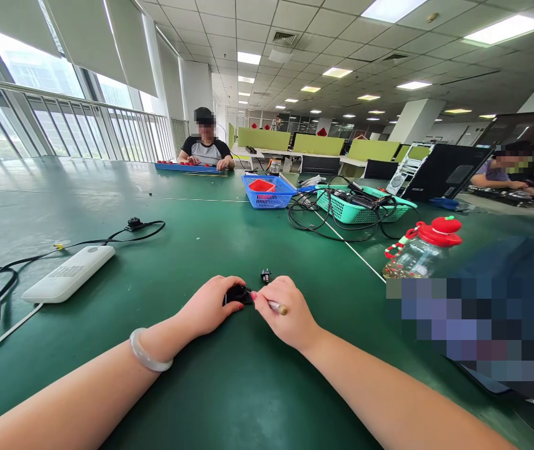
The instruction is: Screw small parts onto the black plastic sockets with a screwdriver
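My left hand point(215, 306) is closed around a small black plastic piece point(237, 294), keeping it on the green table. Between the thumb and fingers of my right hand point(288, 312) is a slim pen-like tool with a tan rounded end point(278, 307). Its tip is hidden by the fingers and points toward the black piece; whether it touches I cannot tell. Just beyond my right hand a small black part with metallic bits point(265, 275) stands on the table.
A white power strip point(70, 273) with black cables lies at left. Farther off are a blue basket point(269, 199), a green basket point(348, 212) with tangled cables, and a red-lidded bottle point(419, 253). Dark fabric point(519, 269) covers the right side. A person point(205, 147) sits across the table.
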Motion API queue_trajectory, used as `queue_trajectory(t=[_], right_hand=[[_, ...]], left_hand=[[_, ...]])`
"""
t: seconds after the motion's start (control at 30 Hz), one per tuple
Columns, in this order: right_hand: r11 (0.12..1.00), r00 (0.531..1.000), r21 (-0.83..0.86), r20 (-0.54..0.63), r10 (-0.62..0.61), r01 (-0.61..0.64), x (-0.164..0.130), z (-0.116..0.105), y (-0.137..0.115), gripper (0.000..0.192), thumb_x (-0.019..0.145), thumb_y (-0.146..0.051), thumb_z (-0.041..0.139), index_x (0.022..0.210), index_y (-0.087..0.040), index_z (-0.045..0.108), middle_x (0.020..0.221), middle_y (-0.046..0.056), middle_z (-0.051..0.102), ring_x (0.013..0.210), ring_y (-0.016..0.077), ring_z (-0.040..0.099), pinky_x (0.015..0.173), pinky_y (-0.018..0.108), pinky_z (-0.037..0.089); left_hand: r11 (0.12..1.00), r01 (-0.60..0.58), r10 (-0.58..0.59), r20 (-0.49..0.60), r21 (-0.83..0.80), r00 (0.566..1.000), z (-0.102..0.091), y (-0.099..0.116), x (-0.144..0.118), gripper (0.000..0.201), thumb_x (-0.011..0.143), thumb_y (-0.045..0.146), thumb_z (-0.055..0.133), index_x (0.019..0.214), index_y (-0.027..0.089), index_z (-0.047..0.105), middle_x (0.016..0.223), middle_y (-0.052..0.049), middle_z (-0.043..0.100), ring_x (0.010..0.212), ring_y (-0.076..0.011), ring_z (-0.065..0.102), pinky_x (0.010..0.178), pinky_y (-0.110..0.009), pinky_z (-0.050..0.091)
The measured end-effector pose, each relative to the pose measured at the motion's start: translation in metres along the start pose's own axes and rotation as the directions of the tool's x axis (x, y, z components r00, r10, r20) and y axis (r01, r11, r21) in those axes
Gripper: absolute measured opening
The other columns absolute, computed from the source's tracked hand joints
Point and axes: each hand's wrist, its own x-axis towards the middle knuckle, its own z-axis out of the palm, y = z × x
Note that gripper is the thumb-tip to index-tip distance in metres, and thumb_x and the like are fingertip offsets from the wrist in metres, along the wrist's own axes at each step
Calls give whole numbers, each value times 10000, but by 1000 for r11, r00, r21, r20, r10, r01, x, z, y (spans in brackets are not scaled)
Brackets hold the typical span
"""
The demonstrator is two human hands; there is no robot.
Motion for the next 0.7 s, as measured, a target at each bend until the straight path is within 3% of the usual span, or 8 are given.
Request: queue_trajectory(t=[0.07, 0.17, 0.27, 0.33, 0.43, 0.53, 0.63, 0.7], right_hand=[[985, 988, 99, -41, 149, -145, 1, -2, 3, 433, 945, -340, 426, 543, -203, 514, 496, -20, 508, 549, 126, 492, 659, 268, 410], [889, 921, 258, 8, 390, -378, 3, -4, 8, 465, 928, -456, 425, 548, -208, 525, 453, -28, 443, 472, 126, 448, 503, 251, 360], [814, 869, 324, 54, 492, -481, 5, -5, 10, 492, 920, -515, 404, 547, -209, 502, 427, -45, 386, 404, 110, 377, 454, 249, 323], [867, 901, 257, 43, 432, -428, 6, -3, 9, 483, 939, -469, 391, 547, -206, 496, 438, -44, 400, 421, 108, 391, 493, 250, 338], [993, 991, 5, 53, 121, -121, 4, 0, 4, 438, 945, -323, 422, 528, -194, 454, 484, -33, 462, 491, 105, 430, 637, 269, 368], [979, 992, -164, 37, -120, 124, 1, -1, -1, 395, 925, -239, 446, 534, -193, 423, 498, -35, 478, 502, 100, 409, 711, 287, 365], [969, 978, -155, -51, -200, 190, -2, -5, -6, 365, 917, -204, 422, 552, -201, 431, 492, -36, 465, 496, 108, 379, 719, 301, 370], [959, 963, -109, -37, -267, 262, -3, -7, -8, 350, 907, -206, 417, 557, -205, 441, 494, -34, 460, 503, 113, 372, 733, 313, 374]], left_hand=[[1000, 2, -2, -1, 6, 1000, 0, 1, -1, 344, 800, 318, 611, 1138, 258, 604, 1087, -56, 672, 1040, -252, 599, 963, -425, 482], [1000, 2, -2, 1, 5, 1000, -1, 1, -1, 341, 794, 323, 618, 1129, 262, 610, 1088, -53, 674, 1035, -252, 603, 960, -426, 487], [1000, 9, -9, 1, 2, 1000, -1, 0, 0, 352, 784, 331, 631, 1128, 263, 613, 1078, -53, 676, 1017, -250, 609, 946, -424, 495], [1000, -5, 5, 7, 0, 1000, -2, 0, 0, 364, 784, 338, 630, 1138, 255, 609, 1078, -62, 675, 1012, -250, 608, 940, -424, 495], [998, -62, 62, 32, -13, 998, -3, 0, -1, 373, 805, 324, 595, 1168, 240, 598, 1117, -72, 672, 1043, -249, 595, 959, -424, 483], [997, -73, 74, 37, -29, 997, -3, 0, -2, 372, 825, 328, 558, 1185, 242, 595, 1140, -73, 669, 1057, -246, 594, 966, -422, 482], [998, -51, 52, 25, -22, 998, -3, 0, -2, 374, 818, 349, 573, 1176, 245, 604, 1123, -74, 672, 1040, -248, 603, 961, -423, 488], [998, -55, 56, 25, -19, 998, -2, 0, -2, 377, 804, 333, 594, 1172, 250, 606, 1124, -66, 676, 1038, -245, 604, 967, -420, 486]])
